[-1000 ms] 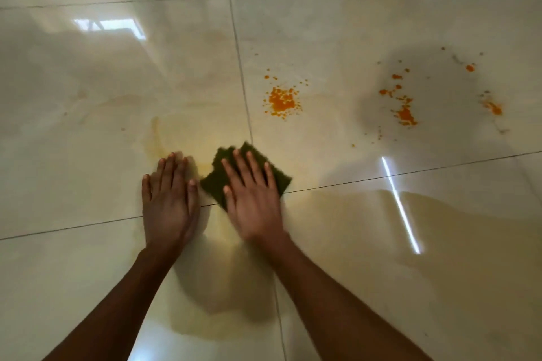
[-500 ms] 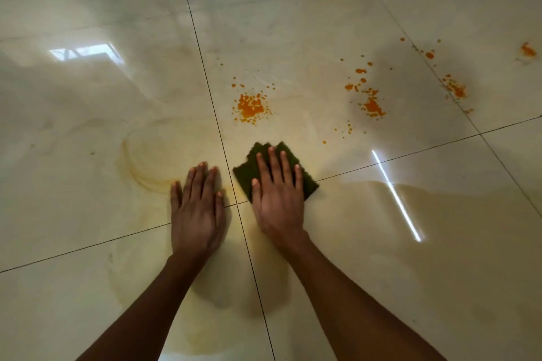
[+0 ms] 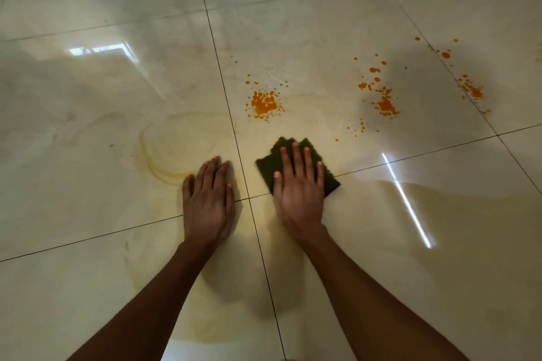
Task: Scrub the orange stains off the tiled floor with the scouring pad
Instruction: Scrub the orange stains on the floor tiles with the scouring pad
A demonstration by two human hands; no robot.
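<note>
A dark green scouring pad (image 3: 271, 165) lies flat on the glossy cream tiled floor (image 3: 88, 199). My right hand (image 3: 299, 193) presses down on the pad with fingers spread over it. My left hand (image 3: 209, 199) rests flat on the tile beside it, palm down, holding nothing. An orange stain patch (image 3: 264, 104) sits a short way beyond the pad. A second orange stain cluster (image 3: 384, 102) lies further right, and a third (image 3: 470, 88) sits along a grout line at the right.
A pale yellow smeared ring (image 3: 164, 155) marks the wet tile left of my left hand. Dark grout lines (image 3: 228, 114) cross the floor. A bright light streak (image 3: 406, 199) reflects at the right.
My right hand has slid the pad to the right across the grout line and slightly forward, towards the nearest orange patch. My left hand stays flat; the view has shifted.
</note>
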